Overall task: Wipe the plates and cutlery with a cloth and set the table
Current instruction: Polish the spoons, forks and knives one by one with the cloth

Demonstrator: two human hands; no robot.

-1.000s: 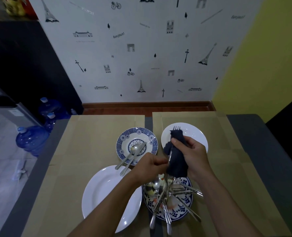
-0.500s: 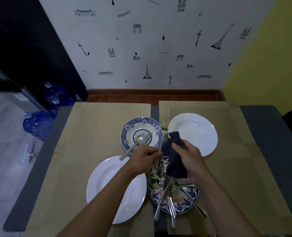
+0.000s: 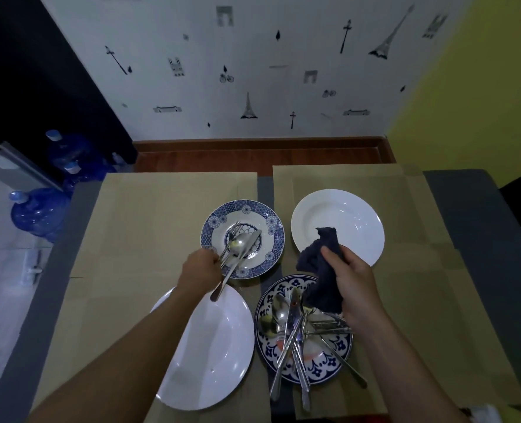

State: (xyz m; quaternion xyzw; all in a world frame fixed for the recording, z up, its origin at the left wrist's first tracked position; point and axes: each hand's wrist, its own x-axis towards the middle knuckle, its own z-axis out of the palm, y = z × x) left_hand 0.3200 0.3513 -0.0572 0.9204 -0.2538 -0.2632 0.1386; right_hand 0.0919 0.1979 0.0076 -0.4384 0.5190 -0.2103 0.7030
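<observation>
Open cardboard left of far patterned plate; cutlery pile nearer.

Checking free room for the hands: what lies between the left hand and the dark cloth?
Head view: the near rim of the far blue patterned plate, where the left hand holds a fork, then a bare strip up to the cloth.

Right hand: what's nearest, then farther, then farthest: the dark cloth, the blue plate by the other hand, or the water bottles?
1. dark cloth, gripped by the right hand.
2. blue plate, left across the table.
3. water bottles, on the floor, far left.
</observation>
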